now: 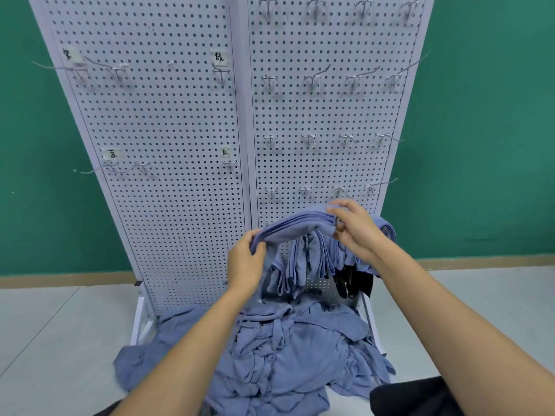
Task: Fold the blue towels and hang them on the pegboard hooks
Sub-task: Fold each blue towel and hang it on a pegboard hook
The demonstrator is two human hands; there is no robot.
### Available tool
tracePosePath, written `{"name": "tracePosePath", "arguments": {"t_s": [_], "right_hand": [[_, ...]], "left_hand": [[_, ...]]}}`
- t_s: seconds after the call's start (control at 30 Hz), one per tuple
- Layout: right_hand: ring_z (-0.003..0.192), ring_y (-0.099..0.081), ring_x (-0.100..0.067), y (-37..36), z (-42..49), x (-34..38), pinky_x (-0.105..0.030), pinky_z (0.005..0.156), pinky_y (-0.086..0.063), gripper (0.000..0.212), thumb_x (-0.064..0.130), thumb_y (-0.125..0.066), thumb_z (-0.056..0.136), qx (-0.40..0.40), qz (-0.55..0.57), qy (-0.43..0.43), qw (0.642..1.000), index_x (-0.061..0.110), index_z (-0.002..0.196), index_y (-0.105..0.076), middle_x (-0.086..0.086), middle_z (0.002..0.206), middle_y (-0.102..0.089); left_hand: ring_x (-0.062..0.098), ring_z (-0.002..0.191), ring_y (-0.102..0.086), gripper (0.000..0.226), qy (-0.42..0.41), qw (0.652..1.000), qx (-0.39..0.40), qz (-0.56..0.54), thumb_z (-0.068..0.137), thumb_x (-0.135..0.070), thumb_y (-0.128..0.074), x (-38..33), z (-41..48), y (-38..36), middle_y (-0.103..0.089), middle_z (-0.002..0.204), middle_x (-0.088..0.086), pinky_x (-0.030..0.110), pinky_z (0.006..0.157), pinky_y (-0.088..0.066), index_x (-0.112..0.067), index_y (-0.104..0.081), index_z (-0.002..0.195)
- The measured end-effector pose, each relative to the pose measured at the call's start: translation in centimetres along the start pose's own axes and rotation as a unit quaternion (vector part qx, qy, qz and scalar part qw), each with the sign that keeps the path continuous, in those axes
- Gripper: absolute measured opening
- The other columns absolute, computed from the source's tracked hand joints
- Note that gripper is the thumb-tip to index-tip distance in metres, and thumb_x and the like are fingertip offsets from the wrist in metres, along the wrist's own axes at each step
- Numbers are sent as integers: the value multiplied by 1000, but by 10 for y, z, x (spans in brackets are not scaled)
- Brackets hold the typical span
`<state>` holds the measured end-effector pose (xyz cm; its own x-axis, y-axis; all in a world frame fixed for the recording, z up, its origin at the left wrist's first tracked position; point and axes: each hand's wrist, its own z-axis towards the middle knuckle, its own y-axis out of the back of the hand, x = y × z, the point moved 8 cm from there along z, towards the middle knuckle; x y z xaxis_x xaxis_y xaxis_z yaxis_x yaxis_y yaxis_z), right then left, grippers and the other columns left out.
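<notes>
Gripping a folded blue towel [297, 225] with left hand [244, 259] and right hand [357, 232] curled round its ends, low before the pegboard [180, 145]. Hanging behind: more folded towels [312, 259]. Heaped on the floor [60, 325] below: loose blue towels [285, 349].

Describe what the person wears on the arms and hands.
Nothing shows: the left hand and right hand are ungloved, with no ring visible. The left forearm and right forearm are bare, with no sleeve, watch or band in view.
</notes>
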<state>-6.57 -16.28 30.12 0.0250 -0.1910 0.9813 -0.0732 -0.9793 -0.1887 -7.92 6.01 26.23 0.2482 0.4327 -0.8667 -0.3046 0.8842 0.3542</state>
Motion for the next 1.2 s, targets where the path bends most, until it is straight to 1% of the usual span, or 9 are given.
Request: {"name": "tracePosePath", "arguments": {"t_s": [0.17,0.3,0.37,0.5,0.7,0.83,0.97,1.1,1.2], "right_hand": [[103,-56,-19,9,10,-54,-34,91,-46,18,9,-59,90,19,-369,3,929,16,106,-61,-5,112,-59],[123,-41,-15,-46,6,-67,-31,101,-37,51,28,-66,87,108,-394,91,908,19,133,-45,1,132,-46],[122,-37,-15,-59,11,-77,-33,99,-38,63,37,-70,82,98,-474,119,867,21,135,-40,2,131,-43],[111,-52,-21,-56,25,-81,-34,80,-48,42,22,-55,93,31,-580,159,798,17,133,-44,-2,129,-52],[84,-61,-29,-62,49,-32,-40,68,-51,28,11,-50,93,-53,-552,233,799,9,119,-59,-11,101,-66],[79,-59,-33,-68,90,-22,-38,62,-48,24,7,-47,92,-79,-590,196,779,4,112,-60,-14,91,-66],[68,-46,-29,-75,122,-48,-32,55,-33,10,0,-44,88,-56,-626,116,769,1,84,-53,-12,76,-52],[68,-45,-23,-73,147,-88,-30,57,-37,13,0,-48,88,-10,-521,50,852,4,88,-59,-8,73,-52],[91,-59,-21,-70,152,-105,-23,71,-41,21,3,-55,91,-4,-420,30,907,5,110,-63,-8,98,-64]], "left_hand": [[20,64,-55,17,-31,987,27,158,97,-19,-50,7,16,13,-64,78,-1,35,55,-42,-23,-63,106],[19,71,-58,17,-48,972,60,222,96,-22,-50,8,17,-5,-67,85,-2,33,58,-47,-24,-63,107],[20,75,-60,17,-55,970,69,227,95,-23,-51,9,19,-14,-68,87,-2,36,63,-50,-25,-63,107],[17,72,-59,20,-63,958,105,259,96,-26,-51,20,25,-28,-67,83,-4,32,59,-46,-29,-63,112],[12,65,-55,21,-76,983,76,148,97,-18,-52,9,64,-34,-64,79,-5,28,56,-41,-27,-65,110],[20,79,-58,24,-71,991,55,100,93,-6,-51,13,106,-53,-66,91,2,37,72,-49,-16,-69,107],[26,87,-59,31,-35,985,56,162,91,-9,-50,54,133,-73,-66,96,3,40,72,-49,-28,-70,104],[21,96,-58,27,-6,989,64,136,94,-9,-52,82,137,-73,-62,108,1,31,81,-46,-16,-66,117],[17,96,-59,21,-10,995,15,95,91,-9,-60,90,140,-61,-64,108,2,26,82,-46,-10,-64,112]]}}
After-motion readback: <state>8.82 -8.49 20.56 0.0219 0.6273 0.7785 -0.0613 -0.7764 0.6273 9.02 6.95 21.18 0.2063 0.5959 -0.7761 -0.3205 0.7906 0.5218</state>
